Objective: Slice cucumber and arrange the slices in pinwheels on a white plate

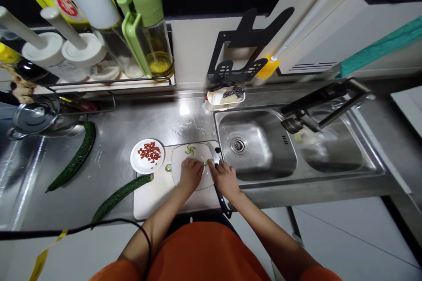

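Note:
A white squarish plate (178, 171) lies on the pale cutting board (145, 202), with a few thin cucumber slices (190, 149) fanned near its far edge. My left hand (191, 176) is over the plate, fingers curled together; what they hold, if anything, is hidden. At the plate's right side, my right hand (226, 180) has its fingertips closed on a small green cucumber slice (206, 163). A knife (223, 204) with a black handle lies along the board's right edge, partly beneath my right hand. A cucumber end (168, 167) sits left of the plate.
A round white dish (134, 159) of chopped red bits stands at the board's far left corner. One cut cucumber (120, 195) rests partly on the board; another cucumber (77, 158) lies farther left. The double sink (263, 158) and black faucet (306, 114) are at right.

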Available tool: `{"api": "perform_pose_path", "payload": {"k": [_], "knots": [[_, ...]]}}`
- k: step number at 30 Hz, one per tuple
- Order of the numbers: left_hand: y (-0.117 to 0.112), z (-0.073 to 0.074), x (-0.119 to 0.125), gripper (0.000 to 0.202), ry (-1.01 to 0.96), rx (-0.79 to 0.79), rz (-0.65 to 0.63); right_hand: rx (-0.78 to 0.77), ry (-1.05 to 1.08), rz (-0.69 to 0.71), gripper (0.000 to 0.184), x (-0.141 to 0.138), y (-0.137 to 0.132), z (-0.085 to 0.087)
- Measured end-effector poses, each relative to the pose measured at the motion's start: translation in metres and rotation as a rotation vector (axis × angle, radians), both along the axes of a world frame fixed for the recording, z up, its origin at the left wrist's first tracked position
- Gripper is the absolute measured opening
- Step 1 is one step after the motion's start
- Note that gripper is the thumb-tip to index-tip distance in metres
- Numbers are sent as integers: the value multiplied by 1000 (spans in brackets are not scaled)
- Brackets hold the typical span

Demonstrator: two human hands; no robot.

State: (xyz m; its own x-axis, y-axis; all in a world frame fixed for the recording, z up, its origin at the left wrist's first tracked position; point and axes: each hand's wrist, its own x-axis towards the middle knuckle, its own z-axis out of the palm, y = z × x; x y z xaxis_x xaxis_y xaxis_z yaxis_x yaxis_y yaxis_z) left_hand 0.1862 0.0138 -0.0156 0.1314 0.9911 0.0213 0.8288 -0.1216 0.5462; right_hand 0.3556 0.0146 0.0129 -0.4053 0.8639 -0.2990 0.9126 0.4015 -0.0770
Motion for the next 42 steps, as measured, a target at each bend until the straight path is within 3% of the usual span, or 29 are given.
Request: {"api": "perform_pose_path", "payload": {"k": [5,7,13,18,28,42], "knots": [[-14,14,-42,22,-73,58,87,25,47,-25,44,-3,-8,-4],[-23,18,-63,25,-75,76,190,44,76,-32,42,-5,-12,-8],[-47,20,-101,30,67,-5,393,105,144,-3,38,-15,-27,-17],[-51,17,-98,31,186,-107,429,78,189,20,34,-27,-36,-13],[-45,13,-91,32,241,-146,425,9,225,41,26,-38,-47,-11],[-40,16,-95,14,32,-159,493,7,267,49,20,-42,-51,-11]]}}
